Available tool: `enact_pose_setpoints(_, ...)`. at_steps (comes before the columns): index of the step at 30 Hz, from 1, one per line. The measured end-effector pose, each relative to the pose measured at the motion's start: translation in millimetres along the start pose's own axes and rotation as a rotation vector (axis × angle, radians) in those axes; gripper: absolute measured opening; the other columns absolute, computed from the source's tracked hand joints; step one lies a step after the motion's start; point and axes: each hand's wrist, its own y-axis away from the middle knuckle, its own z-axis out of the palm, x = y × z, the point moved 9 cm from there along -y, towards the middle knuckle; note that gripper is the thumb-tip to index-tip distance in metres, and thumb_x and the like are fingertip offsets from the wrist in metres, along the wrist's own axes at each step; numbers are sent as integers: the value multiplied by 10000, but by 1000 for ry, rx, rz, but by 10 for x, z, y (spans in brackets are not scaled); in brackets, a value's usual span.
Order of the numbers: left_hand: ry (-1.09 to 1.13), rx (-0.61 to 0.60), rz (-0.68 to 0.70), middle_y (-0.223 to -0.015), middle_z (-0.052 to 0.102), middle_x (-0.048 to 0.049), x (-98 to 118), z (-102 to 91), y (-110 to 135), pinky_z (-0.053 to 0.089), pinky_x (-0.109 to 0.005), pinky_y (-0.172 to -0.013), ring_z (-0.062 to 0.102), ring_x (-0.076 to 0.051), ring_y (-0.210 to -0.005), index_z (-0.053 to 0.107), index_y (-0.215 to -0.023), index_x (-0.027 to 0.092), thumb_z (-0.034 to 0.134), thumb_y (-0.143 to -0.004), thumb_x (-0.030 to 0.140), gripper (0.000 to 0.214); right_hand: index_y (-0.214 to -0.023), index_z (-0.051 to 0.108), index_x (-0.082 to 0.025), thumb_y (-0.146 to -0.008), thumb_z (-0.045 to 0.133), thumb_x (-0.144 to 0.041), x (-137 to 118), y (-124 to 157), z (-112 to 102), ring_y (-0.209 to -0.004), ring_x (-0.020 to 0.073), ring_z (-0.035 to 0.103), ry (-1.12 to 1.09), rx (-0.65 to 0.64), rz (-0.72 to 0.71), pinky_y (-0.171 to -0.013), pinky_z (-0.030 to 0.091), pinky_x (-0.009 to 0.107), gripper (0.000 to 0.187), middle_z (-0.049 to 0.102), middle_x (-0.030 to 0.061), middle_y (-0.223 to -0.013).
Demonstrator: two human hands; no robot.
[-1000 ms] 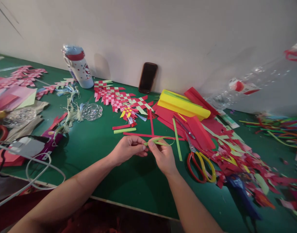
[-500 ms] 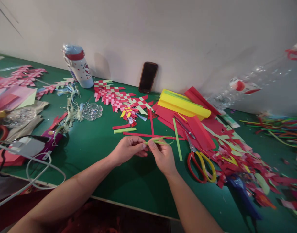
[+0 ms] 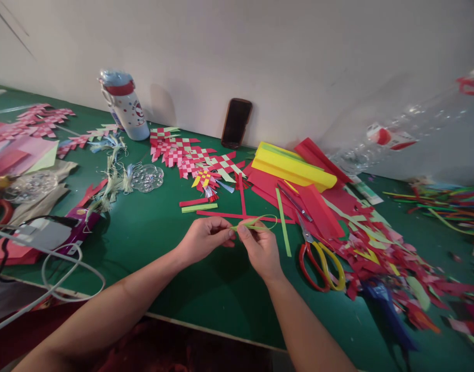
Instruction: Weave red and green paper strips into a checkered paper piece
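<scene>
My left hand [image 3: 206, 238] and my right hand [image 3: 259, 249] meet over the green table [image 3: 190, 289], fingers pinched together on a thin light-green paper strip [image 3: 260, 223]. The strip is bent into a loop that sticks out to the right of my fingers. Just beyond my hands lie loose red strips [image 3: 240, 206] and a green strip [image 3: 283, 222] flat on the table. Red-and-yellow-handled scissors [image 3: 318, 258] lie right of my right hand.
Woven red-and-white paper pieces [image 3: 190, 155] lie at the back, near a water bottle [image 3: 124, 106] and a phone [image 3: 236, 123] leaning on the wall. Yellow and red paper sheets [image 3: 295, 168], scraps [image 3: 380, 258], a white cable [image 3: 47, 268] and a clear bottle [image 3: 395, 137] crowd the sides.
</scene>
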Motion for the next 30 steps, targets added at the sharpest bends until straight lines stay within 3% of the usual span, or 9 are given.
enact_pose_setpoints(5,-53,-4,24,-752,682,-8,20,9,6,564,-238,-700,710,-146,-729,659,-806,127,720,-787,413,293,-864,646,-226,-839,659,-380,20,8,-12,-631,145,614,-11,19,-5,-599,505,270,156,656,-10,-709)
enact_pose_setpoints(10,-84,-6,37,-774,680,-4,17,17,8,566,-239,-720,714,-143,-745,656,-820,132,687,-807,362,232,-767,646,-226,-837,657,-327,-36,5,-30,-652,138,611,10,43,-37,-626,504,265,123,668,-10,-721)
enact_pose_setpoints(23,-117,-12,45,-772,681,-1,6,14,16,549,-232,-727,710,-146,-762,663,-835,144,675,-807,317,176,-749,641,-229,-825,659,-305,-45,1,-45,-626,134,600,8,57,-34,-609,496,261,109,665,-20,-685)
enact_pose_setpoints(30,-69,-27,13,-777,697,-17,-8,19,17,553,-238,-721,706,-148,-755,673,-845,139,720,-791,408,278,-741,654,-222,-809,689,-341,30,8,-1,-650,148,619,-50,17,32,-628,511,277,142,670,-2,-700)
